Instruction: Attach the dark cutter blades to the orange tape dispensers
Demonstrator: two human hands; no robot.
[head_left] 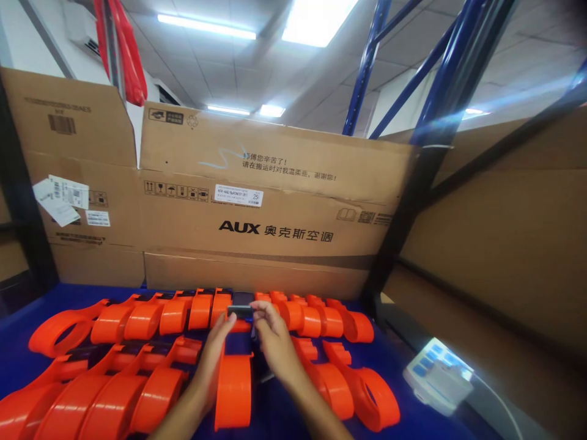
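Lower centre of frame: dark rectangular piece [240, 311], flat and narrow. Held at its left end by left hand [213, 349], thumb against it; pinched at its right end by right hand [274, 337], fingers curled together. Just below, between the forearms: glossy orange ring [233, 391], broad-walled. Counted on blue desk [16, 360]: six further orange rings [110, 322] back left, four front left, two front right. Back right overlapping; cannot count. Mid-frame behind: brown carton [293, 205] printed "AUX 奥克斯空调"; on it, white label [238, 195] with "25".
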